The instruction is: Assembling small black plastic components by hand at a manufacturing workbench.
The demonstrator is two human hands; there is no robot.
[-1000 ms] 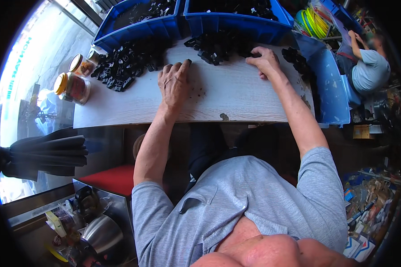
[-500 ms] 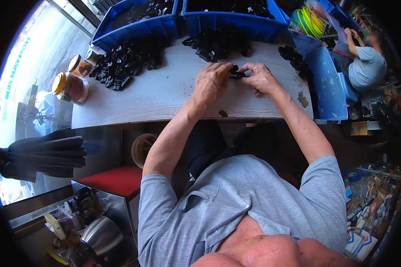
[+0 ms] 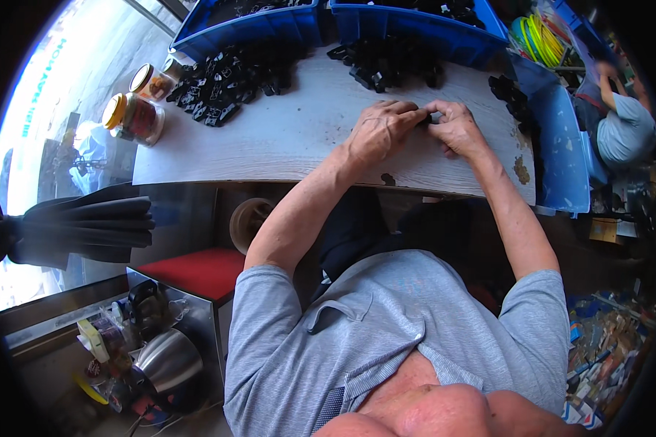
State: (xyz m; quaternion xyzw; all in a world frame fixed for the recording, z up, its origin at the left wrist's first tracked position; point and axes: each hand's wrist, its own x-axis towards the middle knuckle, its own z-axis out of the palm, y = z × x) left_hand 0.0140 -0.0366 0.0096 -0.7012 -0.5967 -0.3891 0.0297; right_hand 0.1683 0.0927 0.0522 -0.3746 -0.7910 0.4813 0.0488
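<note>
On the pale wood-grain bench, near its far middle, the left hand and right hand meet fingertip to fingertip over a small black part. Only a sliver of that part shows between them; its shape is hidden by the knuckles. Both sets of fingers are curled narrow and pinched on it, the left from one side, the right from the other, and the heels of both hands rest on the bench.

Just beyond the hands lies a heap of black parts, and a larger heap lies well to the left; single pieces in either cannot be told apart. A third, smaller cluster sits at the right end of the bench. Blue bins stand along the far edge, cut off by the top of the view, their contents dark and unclear. Another blue bin adjoins the right end. Two jars with yellow lids stand at the left end. A second person in a grey shirt is partly cut off at the right rim.
</note>
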